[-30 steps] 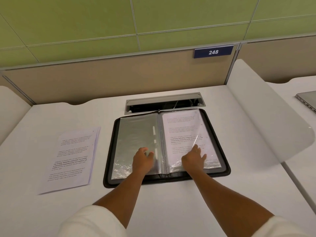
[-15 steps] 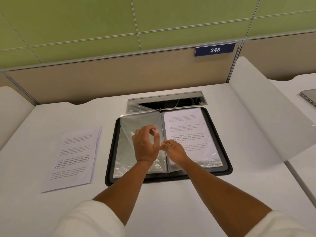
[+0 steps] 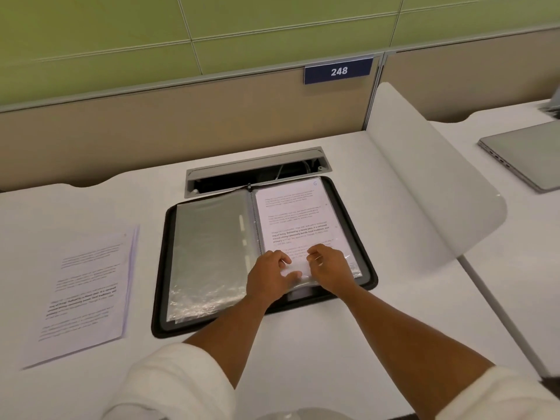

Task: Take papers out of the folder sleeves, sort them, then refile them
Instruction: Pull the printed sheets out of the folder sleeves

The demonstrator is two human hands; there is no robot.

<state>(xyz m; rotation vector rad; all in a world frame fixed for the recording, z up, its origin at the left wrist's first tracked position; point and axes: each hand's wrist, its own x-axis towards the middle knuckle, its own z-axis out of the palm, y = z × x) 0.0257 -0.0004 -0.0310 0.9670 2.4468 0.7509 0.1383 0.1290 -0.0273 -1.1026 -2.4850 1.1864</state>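
Observation:
A black zip folder (image 3: 368, 269) lies open on the white desk. Its left side shows empty clear sleeves (image 3: 209, 253). On the right side a printed paper (image 3: 295, 216) sits inside a plastic sleeve. Both hands are at that sleeve's lower end. My left hand (image 3: 268, 278) pinches the lifted bottom edge between thumb and curled fingers. My right hand (image 3: 331, 268) has its fingers curled on the sleeve just to the right. A stack of printed papers (image 3: 85, 294) lies loose on the desk, left of the folder.
A grey cable tray (image 3: 257, 169) is sunk into the desk just behind the folder. A white curved divider (image 3: 424, 183) stands at the right. Beyond it a shut laptop (image 3: 527, 156) lies on the neighbouring desk. A beige partition with a "248" plate (image 3: 338, 71) closes the back.
The sleeve lifted near the spine now lies flat on the left. Both hands have moved from the spine to the lower end of the right sleeve and hold its edge.

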